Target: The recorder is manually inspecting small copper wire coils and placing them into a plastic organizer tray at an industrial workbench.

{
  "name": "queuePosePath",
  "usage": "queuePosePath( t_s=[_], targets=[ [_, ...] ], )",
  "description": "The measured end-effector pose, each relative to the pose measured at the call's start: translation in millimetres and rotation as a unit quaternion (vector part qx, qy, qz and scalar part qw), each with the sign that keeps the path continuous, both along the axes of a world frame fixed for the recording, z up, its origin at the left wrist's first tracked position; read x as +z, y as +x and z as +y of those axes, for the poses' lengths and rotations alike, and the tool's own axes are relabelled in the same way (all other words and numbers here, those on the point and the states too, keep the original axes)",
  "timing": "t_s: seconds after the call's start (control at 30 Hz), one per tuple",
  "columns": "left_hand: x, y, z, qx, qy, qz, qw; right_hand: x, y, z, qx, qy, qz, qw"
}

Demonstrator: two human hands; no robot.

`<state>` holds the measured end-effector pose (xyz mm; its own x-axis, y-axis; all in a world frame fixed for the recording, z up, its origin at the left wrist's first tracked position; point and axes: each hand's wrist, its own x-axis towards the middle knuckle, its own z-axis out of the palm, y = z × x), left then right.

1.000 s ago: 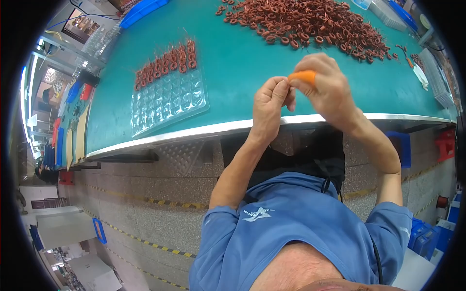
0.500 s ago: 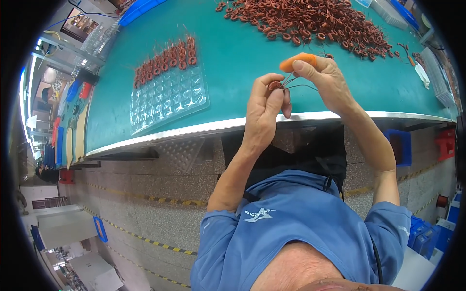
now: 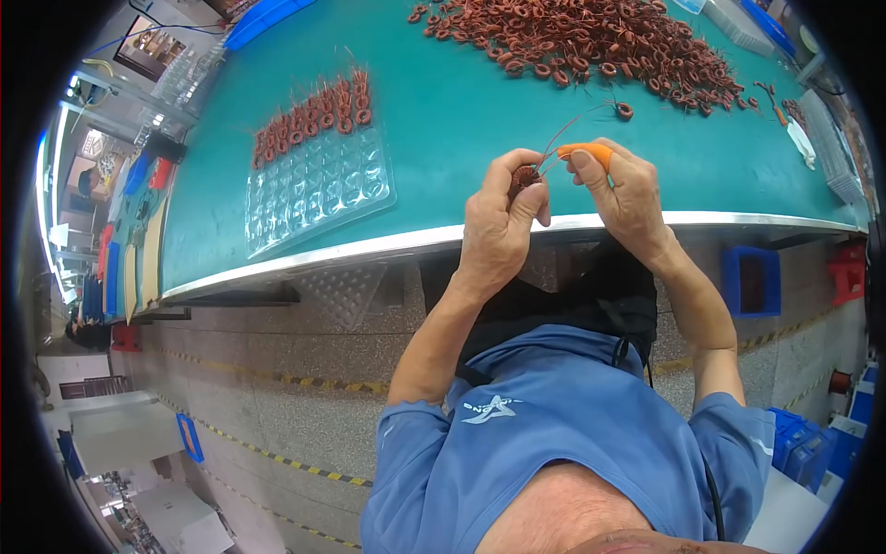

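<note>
Between the thumb and fingers of my left hand (image 3: 495, 231) sits a small ring-shaped coil (image 3: 523, 176) wound with copper-coloured wire. Thin wire leads (image 3: 559, 137) stick out of it toward the upper right. My right hand (image 3: 631, 205), with an orange finger cot (image 3: 589, 152) on its index finger, pinches at these leads just right of the coil. Its exact grip on them is partly hidden by the fingers. Both hands are above the near edge of the green table. A single loose coil (image 3: 625, 112) lies just beyond my right hand.
A clear plastic tray (image 3: 318, 194) with several coils (image 3: 318, 115) standing in its far rows lies at left. A large heap of coils (image 3: 591, 46) covers the far middle. Clear trays (image 3: 831, 148) and a white piece (image 3: 801, 145) are at right. A blue crate (image 3: 752, 282) is below the table.
My right hand has come down and turned, its orange-covered finger now lower beside the coil. One lead now points up and away, and the loose coil shows more fully. My left hand keeps its hold.
</note>
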<state>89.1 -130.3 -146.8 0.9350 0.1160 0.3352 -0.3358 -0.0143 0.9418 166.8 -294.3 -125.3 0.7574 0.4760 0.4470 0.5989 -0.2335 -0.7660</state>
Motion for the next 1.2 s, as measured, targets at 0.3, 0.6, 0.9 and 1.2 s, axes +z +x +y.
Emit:
queuePosePath(
  t_s=[0.3, 0.6, 0.9, 1.2],
  targets=[
    [-9, -11, 7, -0.041, -0.052, -0.031, 0.997, 6, 1, -7, 0.101, 0.160, 0.333, 0.924],
    [-4, -12, 12, -0.087, -0.067, 0.006, 0.994, 5, -6, -2, 0.144, 0.175, 0.294, 0.928],
    [-4, -12, 11, -0.106, -0.212, 0.069, 0.969, 1, -29, 3, 0.099, 0.179, 0.145, 0.968],
    [3, -16, 18, -0.114, -0.079, 0.094, 0.986, 13, -17, -5, 0.114, 0.155, 0.280, 0.940]
  ],
)
